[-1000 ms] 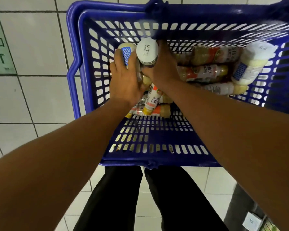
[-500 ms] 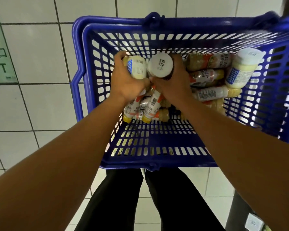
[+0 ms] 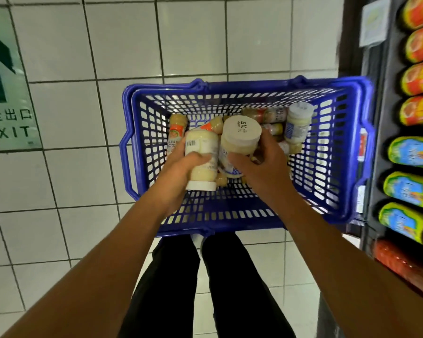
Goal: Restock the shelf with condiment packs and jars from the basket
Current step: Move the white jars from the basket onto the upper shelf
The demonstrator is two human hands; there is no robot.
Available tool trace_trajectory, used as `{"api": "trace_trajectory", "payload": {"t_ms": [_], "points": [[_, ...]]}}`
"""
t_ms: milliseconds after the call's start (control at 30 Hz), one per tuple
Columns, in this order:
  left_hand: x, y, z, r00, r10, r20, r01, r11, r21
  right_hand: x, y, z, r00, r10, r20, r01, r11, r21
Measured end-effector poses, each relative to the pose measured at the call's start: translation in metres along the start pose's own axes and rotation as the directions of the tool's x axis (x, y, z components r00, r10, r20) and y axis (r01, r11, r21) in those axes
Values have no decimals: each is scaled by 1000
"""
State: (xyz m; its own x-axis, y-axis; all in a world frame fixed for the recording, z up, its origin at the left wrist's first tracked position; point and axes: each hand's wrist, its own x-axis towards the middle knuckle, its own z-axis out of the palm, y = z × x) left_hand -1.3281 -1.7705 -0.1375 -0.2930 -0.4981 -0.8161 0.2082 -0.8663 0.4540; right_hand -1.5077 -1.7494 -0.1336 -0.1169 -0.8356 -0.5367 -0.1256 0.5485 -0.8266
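Note:
A blue plastic basket [image 3: 347,152] stands on the tiled floor in front of me. My left hand [image 3: 181,172] grips a pale creamy jar [image 3: 202,152] turned cap-down, its white cap nearest me. My right hand [image 3: 261,167] holds a second creamy jar [image 3: 239,137] with its white lid facing up. Both jars are raised above the basket's contents and touch each other. Several condiment bottles [image 3: 266,114] and one more white-lidded jar [image 3: 298,120] lie in the basket's far half.
A dark shelf [image 3: 376,98] runs along the right edge, packed with rows of yellow-and-orange bottles [image 3: 419,79] and green-and-blue bottles [image 3: 410,152]. A green exit sign [image 3: 5,98] is stuck on the floor tiles at left. My dark trouser legs [image 3: 171,284] stand below the basket.
Both hands have lifted their jars up out of the basket's pile and toward me. The view has pulled back, bringing the shelf at right into sight.

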Motion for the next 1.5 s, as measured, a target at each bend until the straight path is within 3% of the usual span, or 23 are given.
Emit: {"api": "trace_trajectory", "payload": {"t_ms": [100, 333, 733, 1033, 1300, 1500], "points": [[-24, 21, 20, 999, 29, -15, -29, 999, -20, -19, -30, -8, 1000, 4, -13, -4, 998, 59], [-94, 95, 69, 984, 170, 43, -175, 975, 138, -64, -129, -23, 995, -48, -92, 61, 989, 136], [-228, 184, 144, 940, 311, 139, -326, 939, 106, -152, -272, -54, 975, -103, -198, 164, 933, 322], [-326, 246, 221, 862, 400, 311, -439, 896, 65, -215, -368, -104, 947, -167, -276, 275, 865, 419], [-403, 302, 314, 743, 482, 464, -580, 810, 89, -278, -472, -166, 841, -311, -442, 465, 834, 297], [-450, 329, 365, 627, 489, 607, -649, 759, 59, -325, -523, -195, 728, -403, -555, 617, 739, 272]]}}
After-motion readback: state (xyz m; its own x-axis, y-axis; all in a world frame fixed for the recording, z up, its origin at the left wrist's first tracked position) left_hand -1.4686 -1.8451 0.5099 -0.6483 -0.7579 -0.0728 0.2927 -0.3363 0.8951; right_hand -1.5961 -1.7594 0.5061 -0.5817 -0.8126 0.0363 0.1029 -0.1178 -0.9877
